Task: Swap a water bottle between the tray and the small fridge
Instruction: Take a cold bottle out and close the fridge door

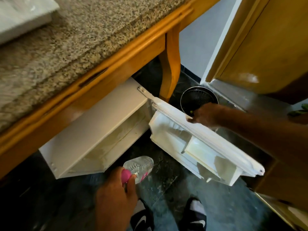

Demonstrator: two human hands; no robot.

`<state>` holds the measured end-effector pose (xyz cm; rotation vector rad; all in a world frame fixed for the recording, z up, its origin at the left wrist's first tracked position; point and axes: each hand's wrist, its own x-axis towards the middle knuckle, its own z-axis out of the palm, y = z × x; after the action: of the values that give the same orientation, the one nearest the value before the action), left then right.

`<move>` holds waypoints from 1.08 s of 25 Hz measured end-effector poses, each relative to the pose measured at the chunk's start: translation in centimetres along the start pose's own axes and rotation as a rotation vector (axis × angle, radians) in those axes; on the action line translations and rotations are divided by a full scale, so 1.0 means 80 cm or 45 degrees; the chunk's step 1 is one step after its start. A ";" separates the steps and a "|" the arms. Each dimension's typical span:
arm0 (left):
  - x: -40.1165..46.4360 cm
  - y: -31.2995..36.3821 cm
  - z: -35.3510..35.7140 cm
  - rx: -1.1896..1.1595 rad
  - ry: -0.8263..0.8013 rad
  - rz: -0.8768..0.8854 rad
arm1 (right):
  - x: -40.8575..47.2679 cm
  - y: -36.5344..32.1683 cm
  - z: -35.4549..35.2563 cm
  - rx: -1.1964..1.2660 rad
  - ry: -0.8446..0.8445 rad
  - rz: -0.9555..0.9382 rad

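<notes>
A small white fridge (80, 134) sits under the granite counter with its door (208, 147) swung wide open to the right. My right hand (205, 115) grips the top edge of that door. My left hand (116, 194) holds a clear plastic water bottle (141, 165) with a pink cap and pink label, pointing it toward the fridge opening, just in front of the cabinet's lower edge. The door shelves look empty. The fridge interior is mostly hidden from this angle. No tray is recognisable in view.
The granite counter (75, 39) has a wooden edge and a curved wooden leg (170, 64). A round metal bin (198, 99) stands behind the fridge door. A wooden door (266, 47) stands at right. A white object (21, 15) sits on the counter's far left. My feet in dark sandals (166, 217) stand on a dark floor.
</notes>
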<state>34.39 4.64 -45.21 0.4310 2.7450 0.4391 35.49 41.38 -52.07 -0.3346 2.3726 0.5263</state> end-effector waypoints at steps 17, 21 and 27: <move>0.017 -0.037 -0.121 0.019 0.229 -0.104 | 0.108 -0.218 -0.159 0.616 0.162 0.027; 0.034 -0.048 -0.129 0.094 0.265 -0.069 | 0.155 -0.230 -0.191 0.592 0.323 0.165; 0.050 -0.044 -0.140 0.127 0.270 -0.002 | 0.142 -0.212 -0.191 0.432 0.419 0.127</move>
<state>25.86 0.05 -37.40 0.4297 2.9822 0.3670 24.77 18.31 -53.86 -0.1572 2.7510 0.1097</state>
